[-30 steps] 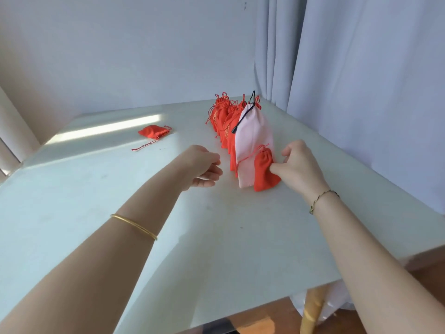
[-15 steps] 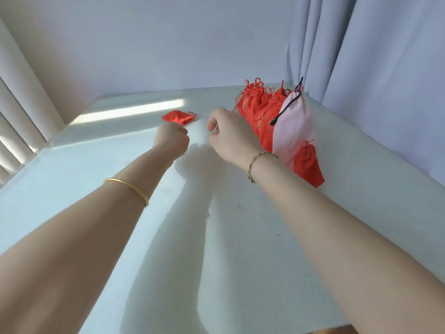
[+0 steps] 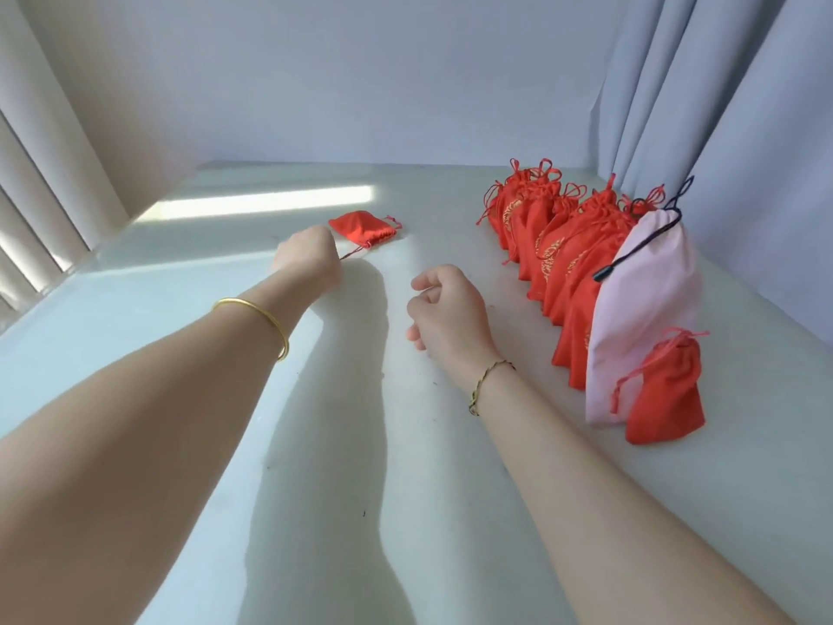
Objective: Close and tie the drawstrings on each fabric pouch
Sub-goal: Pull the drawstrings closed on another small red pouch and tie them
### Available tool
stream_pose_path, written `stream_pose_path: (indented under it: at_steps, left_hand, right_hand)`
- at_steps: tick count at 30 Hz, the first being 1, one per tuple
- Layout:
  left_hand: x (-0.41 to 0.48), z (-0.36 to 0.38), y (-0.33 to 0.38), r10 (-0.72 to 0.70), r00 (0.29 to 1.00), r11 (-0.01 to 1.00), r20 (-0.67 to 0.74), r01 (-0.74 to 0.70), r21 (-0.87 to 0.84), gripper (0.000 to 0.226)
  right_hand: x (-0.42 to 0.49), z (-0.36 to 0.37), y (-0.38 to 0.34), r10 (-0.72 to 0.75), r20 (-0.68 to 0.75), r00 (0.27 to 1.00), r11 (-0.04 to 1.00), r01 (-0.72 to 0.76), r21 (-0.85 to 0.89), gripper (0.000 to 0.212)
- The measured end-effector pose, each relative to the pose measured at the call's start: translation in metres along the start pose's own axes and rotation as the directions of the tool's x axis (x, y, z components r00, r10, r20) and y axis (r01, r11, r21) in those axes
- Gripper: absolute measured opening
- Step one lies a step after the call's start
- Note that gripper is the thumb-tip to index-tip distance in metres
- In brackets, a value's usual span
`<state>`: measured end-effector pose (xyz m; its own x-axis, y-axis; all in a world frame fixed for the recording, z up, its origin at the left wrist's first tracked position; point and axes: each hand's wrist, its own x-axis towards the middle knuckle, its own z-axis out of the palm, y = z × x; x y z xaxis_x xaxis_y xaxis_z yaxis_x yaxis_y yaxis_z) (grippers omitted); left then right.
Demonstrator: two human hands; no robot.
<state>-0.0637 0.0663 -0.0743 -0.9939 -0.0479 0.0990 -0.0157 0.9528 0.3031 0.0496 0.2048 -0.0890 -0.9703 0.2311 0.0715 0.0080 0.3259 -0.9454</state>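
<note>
**Left hand.** The left hand [image 3: 306, 259] was found at the far centre of the table [image 3: 315, 466]. Its fingers were curled and turned away from the camera, gripping the end of the drawstring [image 3: 356, 251] of a lone red pouch [image 3: 360, 226].

**Lone pouch.** The pouch lay on its side just beyond and to the right of that hand. Its neck was gathered, and the cord ran straight from the neck to the hand.

**Right hand.** The right hand [image 3: 446, 309] sat nearer and to the right, apart from the pouch. Its fingers were curled into a loose fist with nothing in it (thumb low on the near side).

**Other pouches.**
- A row of red pouches [image 3: 554, 250] stood upright along the right side of the table, packed one against the next. Their necks were drawn in, and some bore gold print.
- At the near end of the row, a pink pouch [image 3: 649, 318] leaned against them, closed with a dark cord [image 3: 631, 254].
- A small red pouch [image 3: 667, 399] stood touching the near face of the pink one.

**Remaining items.**
- A gold bangle [image 3: 268, 315] was on the left wrist, and a thin chain bracelet [image 3: 487, 378] was on the right.
- A grey curtain [image 3: 721, 128] hung behind the row.
- A strip of sunlight [image 3: 257, 203] crossed the far left of the table.
</note>
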Motion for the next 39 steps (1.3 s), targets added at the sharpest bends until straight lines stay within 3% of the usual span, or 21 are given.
stream_pose_path:
  at_steps: [4, 7, 10, 13, 16, 19, 22, 25, 28, 32, 35, 37, 38, 39]
  left_hand:
    - [-0.027, -0.022, 0.005, 0.033, 0.985, 0.997, 0.169, -0.021, -0.075, 0.014]
    - [-0.061, -0.05, 0.003, 0.046, 0.963, 0.929, 0.267, 0.057, -0.366, 0.017]
    - [-0.096, -0.066, -0.01, 0.087, 0.982, 0.806, 0.168, 0.03, -0.591, 0.02]
    - [-0.119, -0.073, -0.021, 0.057, 0.992, 0.593, 0.116, 0.06, -0.803, 0.027]
    - [-0.126, -0.078, -0.021, 0.028, 0.988, 0.404, 0.15, 0.126, -0.906, 0.025]
    - [-0.125, -0.083, -0.022, 0.013, 0.993, 0.315, 0.118, 0.108, -0.943, 0.024]
    - [-0.117, -0.085, -0.03, -0.013, 1.0, 0.369, 0.028, 0.031, -0.929, 0.024]
    - [-0.105, -0.083, -0.043, -0.022, 0.994, 0.621, -0.107, -0.07, -0.78, 0.025]
    - [-0.098, -0.082, -0.058, 0.05, 0.988, 0.811, -0.143, -0.124, -0.571, 0.02]
    - [-0.094, -0.081, -0.076, 0.023, 0.987, 0.885, -0.159, -0.094, -0.456, 0.012]
    - [-0.087, -0.079, -0.085, -0.037, 0.974, 0.942, -0.225, -0.041, -0.334, 0.023]
    - [-0.087, -0.078, -0.079, -0.055, 0.971, 0.902, -0.235, -0.052, -0.428, 0.026]
    - [-0.09, -0.08, -0.072, -0.07, 0.977, 0.786, -0.199, -0.069, -0.615, 0.026]
    - [-0.094, -0.084, -0.063, -0.057, 0.991, 0.562, -0.125, -0.071, -0.824, 0.027]
  right_hand:
    - [-0.006, 0.0, -0.004, -0.016, -0.051, 0.999, 0.999, 0.018, 0.037, 0.022]
    - [-0.011, -0.001, -0.01, -0.083, -0.127, 0.988, 0.993, 0.093, 0.073, 0.021]
    - [-0.021, -0.005, -0.018, -0.098, -0.05, 0.994, 0.991, 0.102, 0.084, 0.028]
    - [-0.035, 0.001, -0.022, -0.013, 0.138, 0.99, 1.0, 0.01, 0.025, 0.046]
    - [-0.041, 0.006, -0.022, -0.011, 0.251, 0.968, 1.0, 0.008, 0.012, 0.023]
    - [-0.039, -0.001, -0.029, -0.026, 0.238, 0.971, 0.992, -0.005, 0.13, 0.012]
    - [-0.036, -0.016, -0.035, -0.052, 0.236, 0.97, 0.992, 0.023, 0.123, 0.009]
    - [-0.029, -0.028, -0.029, -0.054, 0.186, 0.981, 0.992, 0.031, 0.124, 0.014]
    - [-0.025, -0.032, -0.021, -0.008, 0.157, 0.988, 0.965, -0.034, 0.259, 0.02]
    - [-0.02, -0.032, -0.017, 0.103, 0.104, 0.989, 0.873, -0.14, 0.467, 0.026]
    - [-0.019, -0.028, -0.02, 0.235, 0.136, 0.962, 0.691, -0.264, 0.673, 0.029]
    - [-0.02, -0.024, -0.022, 0.278, 0.147, 0.949, 0.602, -0.291, 0.744, 0.029]
    - [-0.021, -0.022, -0.023, 0.279, 0.143, 0.95, 0.592, -0.288, 0.753, 0.029]
    - [-0.021, -0.021, -0.024, 0.274, 0.143, 0.951, 0.598, -0.285, 0.749, 0.029]
